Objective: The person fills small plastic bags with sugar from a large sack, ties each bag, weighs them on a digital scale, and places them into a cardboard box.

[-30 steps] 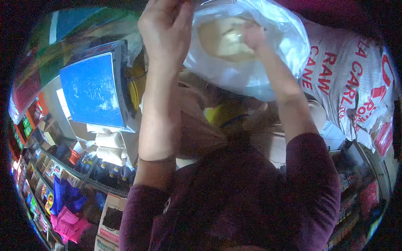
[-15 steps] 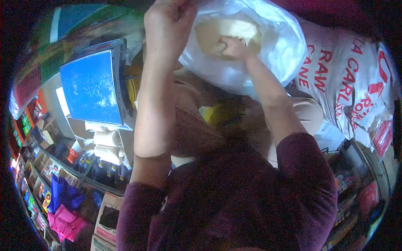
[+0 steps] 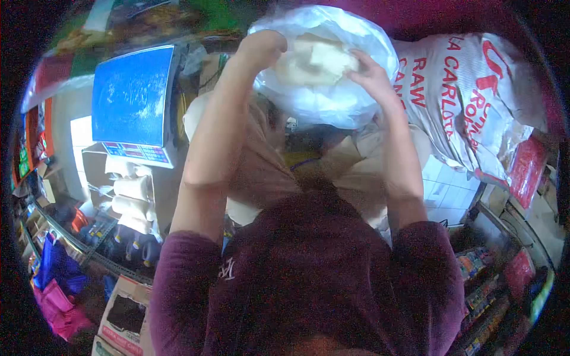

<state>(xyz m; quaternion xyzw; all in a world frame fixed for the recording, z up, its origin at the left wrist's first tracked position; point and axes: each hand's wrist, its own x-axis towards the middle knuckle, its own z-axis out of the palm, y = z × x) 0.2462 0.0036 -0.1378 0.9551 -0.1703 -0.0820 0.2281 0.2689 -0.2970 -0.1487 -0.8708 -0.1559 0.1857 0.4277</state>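
Observation:
A large translucent white plastic bag (image 3: 338, 110) stands open between my knees, with a pale tan, grainy mass (image 3: 317, 61) inside. My left hand (image 3: 264, 48) is closed at the bag's left rim; what its fingers grip is too small to make out. Over the right side of the opening is my right hand (image 3: 369, 72), its thumb and fingers apart beside the pale contents. Whether its fingertips touch anything is unclear.
A printed white sack (image 3: 451, 89) lies to the right. On the left are a blue-topped scale (image 3: 130, 98) and several filled pale bags (image 3: 132, 188). Shelves of goods curve along the lower left, near a cardboard box (image 3: 122, 314). White floor tiles (image 3: 445, 187) show at right.
My left hand has come down to the bag's left rim. My right hand has moved from inside the bag toward its right side. The whole view has shifted.

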